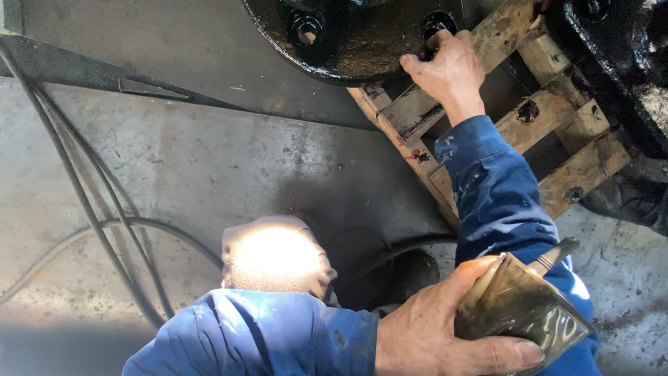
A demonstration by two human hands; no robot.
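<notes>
At the upper edge of the view, the right hand (449, 69) is stretched out to a bolt hole (437, 24) in the rim of a heavy black flange (355, 42). This flange is carried on a wooden pallet (557, 111). The fingers are curled at the hole, but whether a bolt or anything else is pinched there cannot be told. A second hole (307, 29) is seen further left on the same rim. Low in the view, the left hand (431, 327) is clamped around a brass oil can (522, 313), which is held near the body with its spout pointing up towards the right sleeve and well apart from the flange. The step in hand is judged to be work by touch at that hole, with the can kept in reserve. Any oiling would call for the can to be carried up and its spout set at the hole. Cables (83, 209) are trailed over the steel floor (209, 160).
</notes>
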